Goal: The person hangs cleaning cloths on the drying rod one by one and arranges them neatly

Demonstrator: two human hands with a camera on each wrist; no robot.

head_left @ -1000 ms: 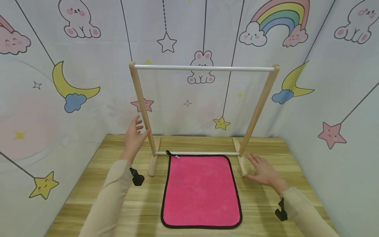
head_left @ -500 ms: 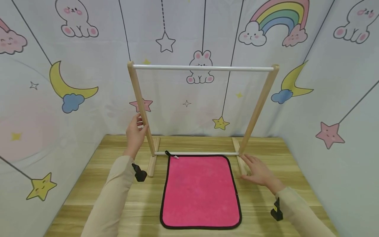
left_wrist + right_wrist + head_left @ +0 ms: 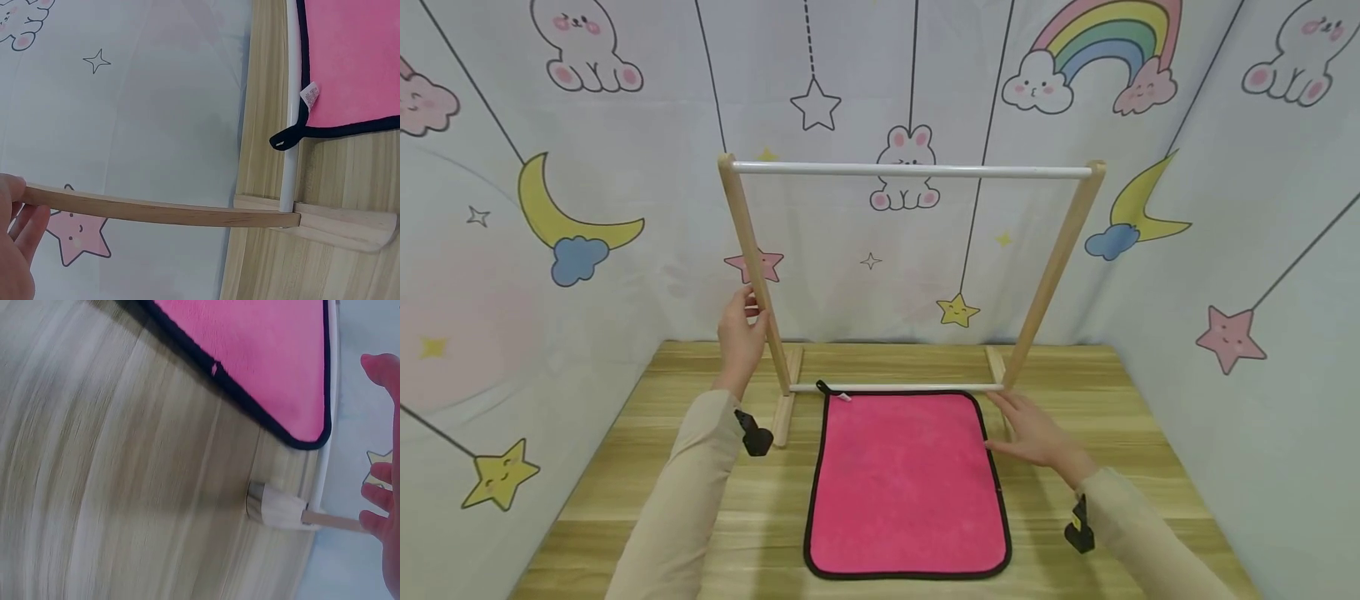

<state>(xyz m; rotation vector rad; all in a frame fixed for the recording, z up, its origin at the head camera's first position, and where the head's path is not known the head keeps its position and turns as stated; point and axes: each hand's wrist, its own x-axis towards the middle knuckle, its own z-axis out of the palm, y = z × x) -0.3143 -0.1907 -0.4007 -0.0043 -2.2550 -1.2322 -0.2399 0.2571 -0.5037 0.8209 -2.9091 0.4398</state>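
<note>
A pink towel (image 3: 906, 483) with black edging lies flat on the table, its black hanging loop (image 3: 285, 138) at the far left corner. Behind it stands a wooden rack with a white top rod (image 3: 910, 171) and a white lower rod (image 3: 895, 388). My left hand (image 3: 742, 337) holds the rack's left post (image 3: 162, 211) between thumb and fingers, partway up. Over the rack's right foot, by the towel's far right corner, is my right hand (image 3: 1037, 433). Its fingers are extended and hold nothing; in the right wrist view they appear spread (image 3: 387, 494).
The wood-grain table (image 3: 700, 492) runs back to a white cloth backdrop (image 3: 850, 308) printed with cartoons. Cloth walls also rise at left and right. The rack's right post (image 3: 1055, 275) stands beyond my right hand.
My left hand has moved slightly right and taken hold of the left post. My right hand has moved left, from beside the rack's right foot to the towel's edge. The towel lies as before.
</note>
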